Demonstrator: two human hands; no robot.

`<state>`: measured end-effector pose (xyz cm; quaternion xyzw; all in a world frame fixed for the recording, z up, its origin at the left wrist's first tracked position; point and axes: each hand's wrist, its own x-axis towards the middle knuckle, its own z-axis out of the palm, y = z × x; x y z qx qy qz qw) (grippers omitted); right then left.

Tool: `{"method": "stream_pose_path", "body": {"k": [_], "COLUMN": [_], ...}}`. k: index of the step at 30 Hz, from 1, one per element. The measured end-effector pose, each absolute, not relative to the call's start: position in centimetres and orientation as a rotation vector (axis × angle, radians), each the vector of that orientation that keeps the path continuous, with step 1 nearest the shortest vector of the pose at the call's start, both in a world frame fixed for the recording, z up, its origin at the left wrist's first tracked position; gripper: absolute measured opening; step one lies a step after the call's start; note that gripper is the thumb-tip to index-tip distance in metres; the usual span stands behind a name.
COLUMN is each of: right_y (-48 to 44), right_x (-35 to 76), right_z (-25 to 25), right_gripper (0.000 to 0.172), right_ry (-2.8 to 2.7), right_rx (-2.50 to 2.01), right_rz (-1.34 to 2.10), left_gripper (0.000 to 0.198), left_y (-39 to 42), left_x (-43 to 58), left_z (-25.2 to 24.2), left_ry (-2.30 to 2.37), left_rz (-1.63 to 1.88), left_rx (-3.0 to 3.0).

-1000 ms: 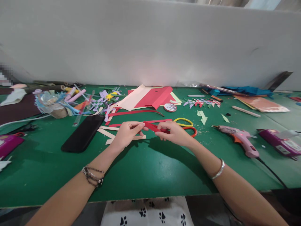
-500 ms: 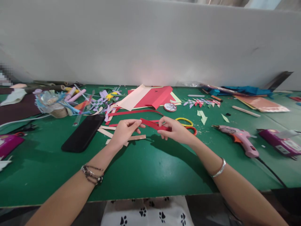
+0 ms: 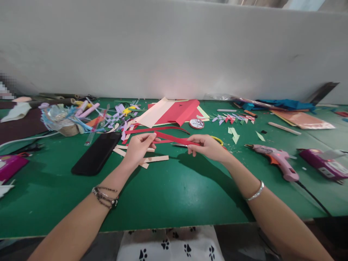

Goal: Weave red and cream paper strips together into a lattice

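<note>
Spanning the gap between both hands, a red paper strip (image 3: 174,139) hangs just above the green table (image 3: 174,195), a little beyond the middle of its near half. Its long axis runs left to right across the person's front, with the left end slightly higher in the picture than the right.

The left hand (image 3: 140,146) is closed on the left end, thumb and fingertips pinching it. The right hand (image 3: 208,146) pinches the right end the same way, fingers curled under. Each hand has one end, so neither is nearer to the strip than the other, and the free middle lies between them.

Under and behind the strip lie more loose red strips (image 3: 154,129), and cream strips (image 3: 154,158) rest on the table just below the left hand. The yellow handle of a pair of scissors (image 3: 217,139) shows just behind the right hand. A black phone (image 3: 96,154) lies to the left, and a pink glue gun (image 3: 274,159) lies well apart on the right.
</note>
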<state>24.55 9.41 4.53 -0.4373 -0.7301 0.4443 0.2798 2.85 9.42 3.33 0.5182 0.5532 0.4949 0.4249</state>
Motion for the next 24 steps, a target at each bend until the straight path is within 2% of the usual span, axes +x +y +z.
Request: {"method": "stream_pose_path", "body": {"k": [13,24], "right_y": [10.5,10.5], "right_x": [25.1,24.9], "right_z": [3.8,3.9], "right_gripper": [0.007,0.007], "right_ry": [-1.084,-1.034], "right_rx": [-1.234,-1.278], "right_rz": [1.512,1.415], "left_gripper": [0.015,0.020], "left_y": [10.2,10.1], "left_x": [2.6,2.8], "left_z": [2.4,2.4], "left_ry": [1.268,1.304], "left_rz": [1.400,1.402], "left_rx": [1.139,1.160]}}
